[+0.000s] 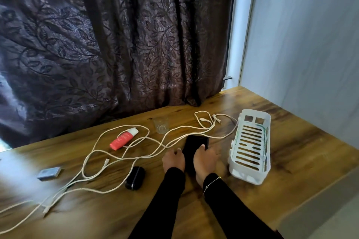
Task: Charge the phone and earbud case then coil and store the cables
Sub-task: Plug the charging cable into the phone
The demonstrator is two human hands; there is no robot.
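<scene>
1. While both the left hand (173,160) and right hand (205,158) grip the phone (195,146) at the desk's (303,153) centre, lifting may snag the cables (136,153) at 10 o'clock.
2. Dragged cable could topple the glass (161,126) at 11 o'clock.

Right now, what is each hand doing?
Left hand: holds the phone by its left edge.
Right hand: grips the phone's right edge.

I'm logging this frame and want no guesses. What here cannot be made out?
All in the head view:
- phone: near end hidden by both hands, left hand, right hand.
- cables: far ends cut off at the left edge.
- grey box: blurred, so it cannot be identified.
</scene>
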